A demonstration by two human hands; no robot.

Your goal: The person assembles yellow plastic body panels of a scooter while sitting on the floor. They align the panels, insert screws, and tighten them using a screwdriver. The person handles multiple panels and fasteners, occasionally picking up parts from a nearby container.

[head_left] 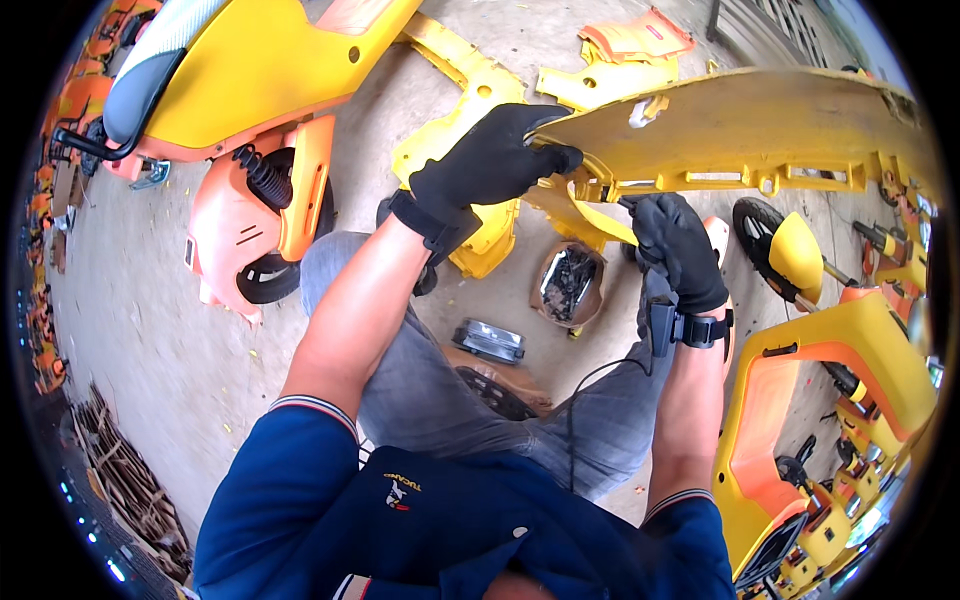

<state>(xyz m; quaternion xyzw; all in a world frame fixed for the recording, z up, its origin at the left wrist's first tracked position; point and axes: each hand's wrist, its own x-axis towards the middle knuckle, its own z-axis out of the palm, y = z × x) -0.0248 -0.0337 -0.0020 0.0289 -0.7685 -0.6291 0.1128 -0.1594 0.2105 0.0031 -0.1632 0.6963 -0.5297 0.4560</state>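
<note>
A long, curved yellow plastic body panel (pixel 750 125) stretches from between my hands to the upper right, its dusty inner side and slotted lower edge showing. My left hand (pixel 490 160), in a black glove, is closed on the panel's left end. Just below the slotted edge, my right hand (pixel 678 245), also gloved in black, has its fingers curled together. A small dark tip shows at those fingers, but what it belongs to is hidden. Below the panel, between my knees, sits an opened box (pixel 543 300) of small dark parts.
More yellow panels (pixel 485 90) lie on the concrete floor ahead. A partly dismantled yellow and orange scooter (pixel 260 80) stands at left. To the right are a wheel with a yellow fender (pixel 795 250) and a yellow-orange frame cover (pixel 850 335). A clear lamp unit (pixel 490 340) lies between my legs.
</note>
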